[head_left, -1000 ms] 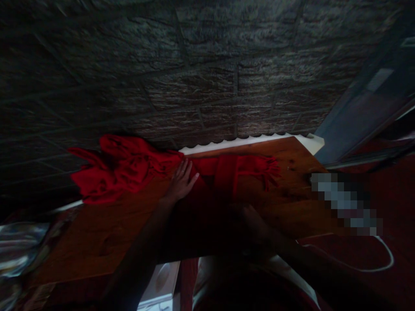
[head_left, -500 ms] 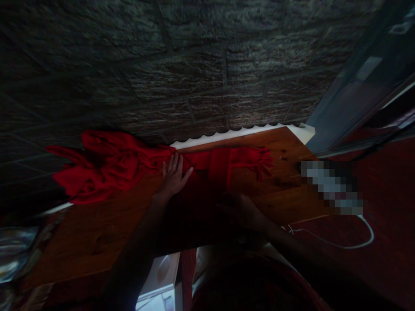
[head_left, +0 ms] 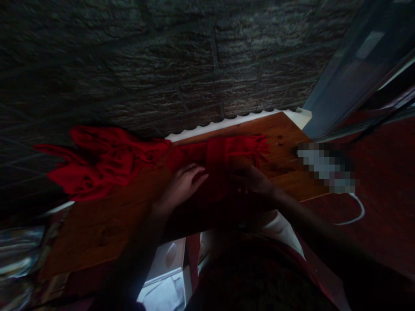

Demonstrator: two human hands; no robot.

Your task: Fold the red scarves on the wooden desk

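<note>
A red scarf (head_left: 216,151) with a fringed end lies folded in front of me on the wooden table, one band crossing over the rest. Its near part sinks into dark shadow. My left hand (head_left: 185,185) is over the scarf's left side, fingers bent a little and thumb apart, gripping nothing that I can see. On the right, my right hand (head_left: 254,179) is close to the scarf's near right edge with its fingers curled. Shadow hides whether cloth is between them. A crumpled heap of red cloth (head_left: 103,164) sits at the left, against the wall.
The wooden table (head_left: 94,229) runs along a stone-patterned wall (head_left: 181,65), with a white wavy-edged strip (head_left: 223,125) between them. At the table's right end is a blurred-out object (head_left: 326,168) with a white cable (head_left: 362,214). A white box (head_left: 168,259) stands below the near edge.
My left hand has lifted off the scarf's far left part and come nearer to me and rightward. My right hand has moved up slightly. The view has shifted a little.
</note>
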